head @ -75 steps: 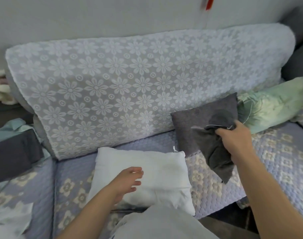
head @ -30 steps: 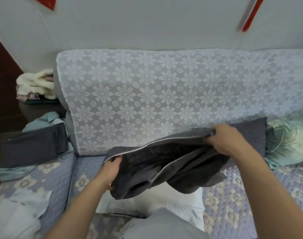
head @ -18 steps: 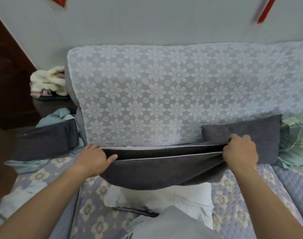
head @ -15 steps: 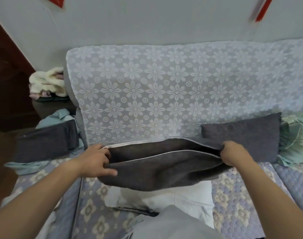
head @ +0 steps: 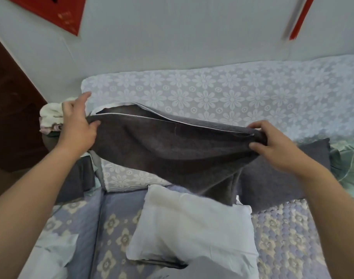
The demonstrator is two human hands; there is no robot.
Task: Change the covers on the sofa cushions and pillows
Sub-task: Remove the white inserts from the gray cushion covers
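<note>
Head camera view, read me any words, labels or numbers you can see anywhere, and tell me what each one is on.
Nothing can be read.
red paper on the wall: faint gold marks, too small and blurred to read.
red strip on the wall: motion-blurred, no text visible.
dark grey cushion cover, white pillow, floral sofa cover: no text or labels visible.

Sofa: seat under quilted lavender cover with cream flower motifs; backrest draped in white floral lace. Bare white pillow lies mid-seat toward the front edge. Dark grey cushion leans at the seat's back edge, right of the pillow. Pale green cushion at far right. Dark grey folded fabric at the left end.
</note>
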